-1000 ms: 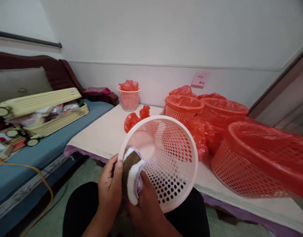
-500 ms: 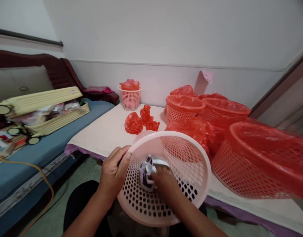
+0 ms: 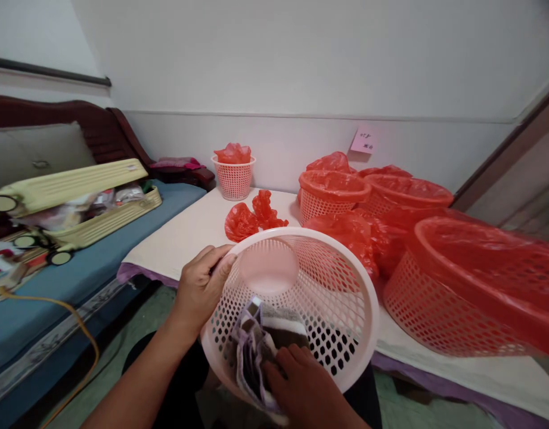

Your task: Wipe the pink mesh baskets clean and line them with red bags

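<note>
A pale pink perforated plastic basket (image 3: 341, 262) is tilted so that its mouth faces me, above my lap. My left hand (image 3: 205, 292) grips its rim at the left, thumb inside and fingers outside. Inside lies a folded bundle of striped cloth (image 3: 283, 325) in brown, white, grey and lavender; its exact kind is unclear. My right hand (image 3: 301, 381) reaches into the basket with its fingers closed on the near edge of this cloth. The fingertips are partly hidden in the folds.
Red bags (image 3: 256, 217) lie crumpled on the white-covered table (image 3: 167, 241). A small pink basket (image 3: 233, 179) stands behind them. Larger baskets lined with red bags (image 3: 462, 298) crowd the right. An open yellow suitcase (image 3: 108, 217) rests on the blue bed at left. A pink note (image 3: 363, 140) hangs on the wall.
My right hand has drawn the cloth down toward me, near the basket's front rim, and more of it shows. The basket has shifted slightly left. The wall note has swung flatter.
</note>
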### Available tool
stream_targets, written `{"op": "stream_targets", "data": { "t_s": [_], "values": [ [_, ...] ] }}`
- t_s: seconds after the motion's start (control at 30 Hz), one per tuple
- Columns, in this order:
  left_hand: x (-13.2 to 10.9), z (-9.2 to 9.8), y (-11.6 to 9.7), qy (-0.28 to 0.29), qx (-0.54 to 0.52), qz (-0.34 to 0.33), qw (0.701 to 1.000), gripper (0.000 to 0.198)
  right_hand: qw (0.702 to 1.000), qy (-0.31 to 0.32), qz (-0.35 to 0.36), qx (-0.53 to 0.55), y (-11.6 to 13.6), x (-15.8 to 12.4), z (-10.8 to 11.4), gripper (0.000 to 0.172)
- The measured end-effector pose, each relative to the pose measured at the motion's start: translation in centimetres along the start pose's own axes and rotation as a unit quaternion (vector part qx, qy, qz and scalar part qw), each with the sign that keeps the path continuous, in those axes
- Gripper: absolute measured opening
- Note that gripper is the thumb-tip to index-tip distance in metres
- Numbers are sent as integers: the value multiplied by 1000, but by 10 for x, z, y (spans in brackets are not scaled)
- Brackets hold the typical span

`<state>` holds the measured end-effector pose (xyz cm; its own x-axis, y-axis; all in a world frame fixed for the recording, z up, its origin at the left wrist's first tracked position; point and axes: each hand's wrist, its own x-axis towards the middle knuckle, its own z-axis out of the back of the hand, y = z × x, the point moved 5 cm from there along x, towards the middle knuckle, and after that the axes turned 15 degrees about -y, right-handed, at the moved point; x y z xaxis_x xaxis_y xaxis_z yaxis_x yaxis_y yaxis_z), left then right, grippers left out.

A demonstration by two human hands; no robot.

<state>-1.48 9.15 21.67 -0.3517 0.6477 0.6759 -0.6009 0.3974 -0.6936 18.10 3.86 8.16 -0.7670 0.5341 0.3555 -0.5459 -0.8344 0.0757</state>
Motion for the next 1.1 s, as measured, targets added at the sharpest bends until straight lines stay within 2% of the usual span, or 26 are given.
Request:
{"op": "stream_targets", "data": {
  "t_s": [0.07, 0.1, 0.2, 0.27, 0.33, 0.4, 0.47, 0.53, 0.57, 0.63, 0.73, 0.8, 0.83, 0.9, 0.93, 1.0, 1.1],
  "values": [
    [5, -5, -2, 10, -11, 13, 1000, 23, 1000, -16, 3, 1, 3, -1, -3, 66],
    [7, -7, -3, 13, -17, 20, 1000, 23, 1000, -25, 3, -1, 5, 0, -4, 68],
    [10, -11, -3, 13, -30, 46, 998, 24, 999, -31, 4, -6, 9, 1, -11, 57],
    [7, -10, -1, 7, -31, 67, 997, 25, 999, -38, 0, 8, 12, 5, -13, 57],
    [-4, -7, 2, 1, -28, 94, 995, 27, 994, -84, -21, 64, 14, 15, -7, 55],
    [-24, -6, 4, 4, -26, 124, 992, 29, 969, -177, -79, 153, 13, 31, 9, 54],
    [-48, -6, 5, 6, -26, 161, 987, 31, 921, -263, -148, 248, 12, 48, 26, 56],
    [-70, -2, 7, -35, -32, 218, 975, 36, 878, -288, -187, 333, 13, 64, 36, 63],
    [-78, 1, 9, -63, -36, 244, 967, 37, 865, -282, -192, 368, 14, 71, 39, 65],
    [-86, 6, 12, -96, -46, 281, 954, 39, 859, -258, -172, 408, 18, 80, 43, 66],
    [-81, 10, 12, -73, -46, 263, 961, 37, 869, -237, -133, 413, 17, 78, 42, 61],
    [-70, 14, 9, -53, -35, 210, 976, 31, 901, -192, -108, 375, 15, 72, 33, 56],
    [-65, 15, 6, -46, -29, 176, 983, 28, 927, -153, -95, 330, 12, 69, 26, 51],
    [-55, 18, 0, -33, -19, 104, 994, 25, 979, -38, -69, 187, 5, 62, 5, 39],
    [-51, 19, -2, -25, -16, 71, 997, 25, 992, 15, -65, 111, -3, 59, -5, 32],
    [-44, 19, -6, -10, -9, 16, 1000, 26, 993, 82, -86, 6, -24, 55, -17, 24],
    [-34, 17, -9, 2, 4, -42, 999, 25, 986, 93, -138, -31, -50, 55, -16, 28]
  ]
}}
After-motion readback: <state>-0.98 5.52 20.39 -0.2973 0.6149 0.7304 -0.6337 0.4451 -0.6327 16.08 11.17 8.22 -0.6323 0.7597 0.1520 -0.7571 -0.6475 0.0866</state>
